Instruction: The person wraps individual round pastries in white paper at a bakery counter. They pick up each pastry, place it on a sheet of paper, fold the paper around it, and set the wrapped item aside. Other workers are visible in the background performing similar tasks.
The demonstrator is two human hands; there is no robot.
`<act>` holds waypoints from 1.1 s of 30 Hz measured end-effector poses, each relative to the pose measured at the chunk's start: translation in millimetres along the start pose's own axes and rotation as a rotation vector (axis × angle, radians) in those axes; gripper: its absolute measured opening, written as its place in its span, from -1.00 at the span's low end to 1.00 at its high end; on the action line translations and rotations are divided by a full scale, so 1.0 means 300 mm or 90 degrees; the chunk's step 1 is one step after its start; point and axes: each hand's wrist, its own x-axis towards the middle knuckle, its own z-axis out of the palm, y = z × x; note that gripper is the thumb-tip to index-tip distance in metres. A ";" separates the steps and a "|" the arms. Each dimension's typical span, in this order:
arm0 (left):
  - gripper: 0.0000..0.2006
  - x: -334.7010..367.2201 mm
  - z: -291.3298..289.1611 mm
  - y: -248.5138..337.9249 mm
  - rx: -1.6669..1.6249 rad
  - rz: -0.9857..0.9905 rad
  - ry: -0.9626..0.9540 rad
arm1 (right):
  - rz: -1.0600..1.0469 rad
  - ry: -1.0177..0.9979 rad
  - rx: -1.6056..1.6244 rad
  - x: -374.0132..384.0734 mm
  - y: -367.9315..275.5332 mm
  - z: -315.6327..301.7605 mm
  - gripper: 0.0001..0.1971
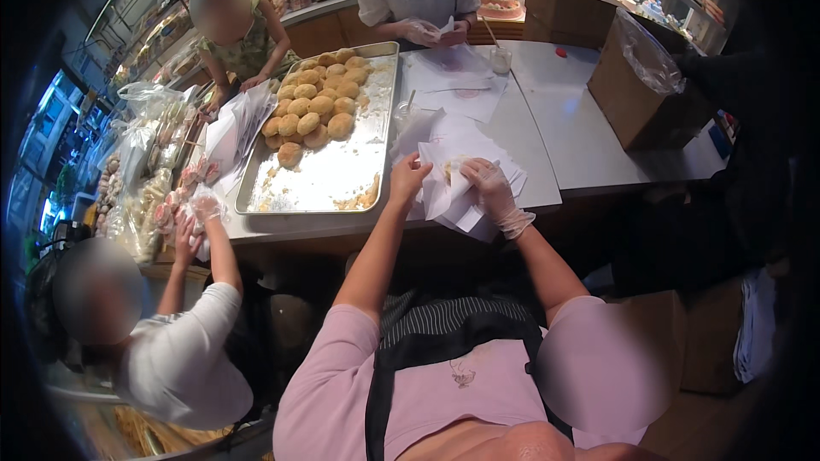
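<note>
In front of me, a white paper wrapper point(440, 196) is between my two hands, with a small yellowish-brown patch showing in its fold; what lies inside is mostly hidden. My bare left hand point(412, 177) pinches the wrapper's left edge. On the other side my right hand point(489, 186), in a clear disposable glove, has its fingers closed on the paper. Loose white paper sheets point(504, 158) lie under and behind my hands. Just left of them stands a large metal tray point(389, 111), holding a heap of round browned buns point(320, 104) at its far end and scattered crumbs nearer me.
Co-workers stand at the left and across the table, their hands at papers and small packages. More white papers point(239, 128) lean by the tray's left side. Plastic-bagged goods point(137, 171) crowd the far left. An open cardboard box point(636, 90) with a plastic liner stands right.
</note>
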 end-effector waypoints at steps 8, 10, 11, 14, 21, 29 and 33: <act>-0.86 0.054 0.073 0.077 0.032 0.219 0.082 | -0.010 -0.029 0.026 -0.008 0.008 -0.016 -0.67; -0.88 0.015 0.100 0.099 0.120 0.389 0.028 | -0.008 -0.014 0.029 -0.025 0.042 0.007 -0.70; -0.89 -0.030 0.122 0.122 0.163 0.408 -0.003 | -0.002 -0.008 0.031 -0.042 0.062 0.016 -0.71; -0.90 -0.094 0.129 0.120 0.268 0.496 -0.025 | 0.020 0.031 0.047 -0.053 0.054 0.031 -0.71; -0.91 -0.114 0.131 0.090 0.351 0.607 0.049 | 0.137 0.106 0.188 -0.019 0.013 0.028 -0.41; -0.72 -0.181 0.139 0.080 0.315 0.630 0.105 | 0.133 0.025 0.268 -0.029 0.058 0.034 -0.66; -0.75 -0.207 0.099 0.029 0.299 0.511 0.128 | 0.123 0.030 0.278 -0.038 0.067 0.048 -0.74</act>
